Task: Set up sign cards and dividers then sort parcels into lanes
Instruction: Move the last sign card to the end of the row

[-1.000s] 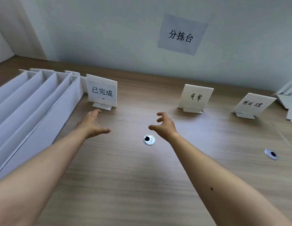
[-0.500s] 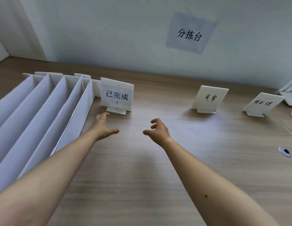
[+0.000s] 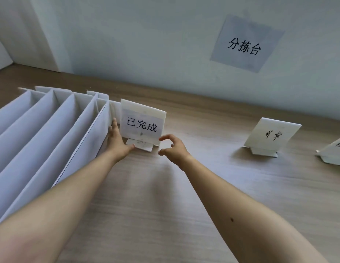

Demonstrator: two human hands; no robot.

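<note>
From the head view, I am looking down at a pale wood-grain counter [image 3: 184, 196]. My left hand [image 3: 116, 141] is lying with straight fingers along the left edge of a white upright sign card labelled 已完成 [image 3: 142, 124]. It is wedged between that card and the outermost wall of a set of tall white cardboard dividers [image 3: 42, 133]. Its thumb is pointing toward three o'clock and touching the card's small flat foot.

My right hand [image 3: 173, 149] is hovering at four o'clock of the card, fingers bent in a loose C, thumb and forefinger apart and gripping nothing. Its forefinger tip is sitting right by the card's lower right corner, and I cannot tell whether it is touching. The two hands are apart, with the card's foot lying between them.

The dividers are running in parallel lanes from the card out toward eight o'clock. Well apart at three o'clock of the card, a second white sign card with handwritten black characters [image 3: 271, 133] is leaning back on its stand. Beyond it, a third white card [image 3: 334, 152] is being cut off by the right edge. At one o'clock, a grey paper sheet printed 分拣台 [image 3: 245, 44] is hanging on the pale wall [image 3: 146, 44].
</note>
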